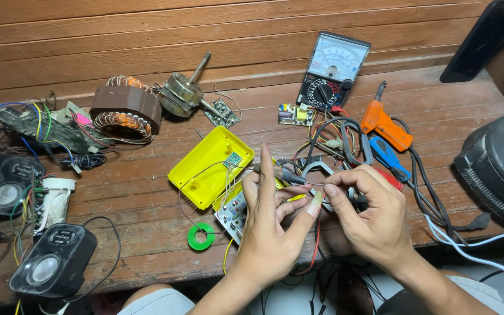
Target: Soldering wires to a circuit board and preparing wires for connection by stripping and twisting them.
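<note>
Your left hand (269, 224) is raised over the front edge of the wooden workbench (147, 245), its index finger straight up and the thumb and middle finger curled in narrow around a small dark cylindrical part (290, 177) that crosses just behind the fingertips. Your right hand (368, 219) meets it from the other side, thumb and forefinger pinched tight on a thin wire lead (316, 184) that runs between the two hands; the remaining fingers wrap what looks like a dark handle, though you cannot tell what it is. Just beyond your left fingers lies a small circuit board (233, 213) trailing white wires, and past it an opened yellow plastic case (210, 166). Below and to the left of your left thumb sits a green roll of tape (200, 236). Behind your right knuckles a tangle of cables surrounds a blue-handled tool (389, 156) and an orange soldering gun (385, 125). Farther back, well apart from both hands, stands an analog multimeter (332, 70), with a copper-wound motor stator (126, 109) off to the far left.
</note>
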